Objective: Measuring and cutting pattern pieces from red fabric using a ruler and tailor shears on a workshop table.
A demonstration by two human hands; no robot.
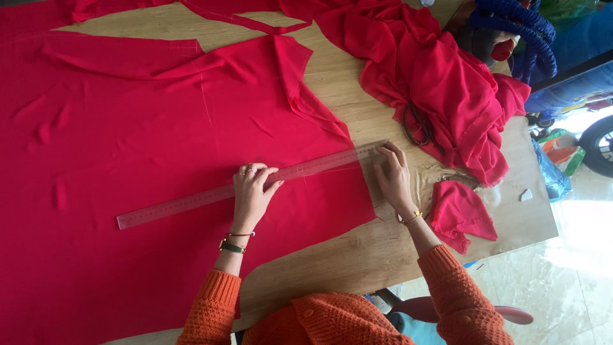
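A long clear ruler (191,200) lies slanted across a large sheet of red fabric (128,147) spread on a wooden table (357,255). My left hand (252,191) presses flat on the ruler near its middle, fingers spread. My right hand (393,176) rests with its fingertips on the ruler's right end, at the fabric's edge. Both arms wear orange knit sleeves, with a watch and bracelet on the left wrist and a bracelet on the right.
A heap of crumpled red fabric (434,83) lies at the back right with dark scissors (418,128) on it. A small red scrap (461,214) sits near the table's right edge. A blue coiled thing (514,25) and a stool (460,312) are beyond the table.
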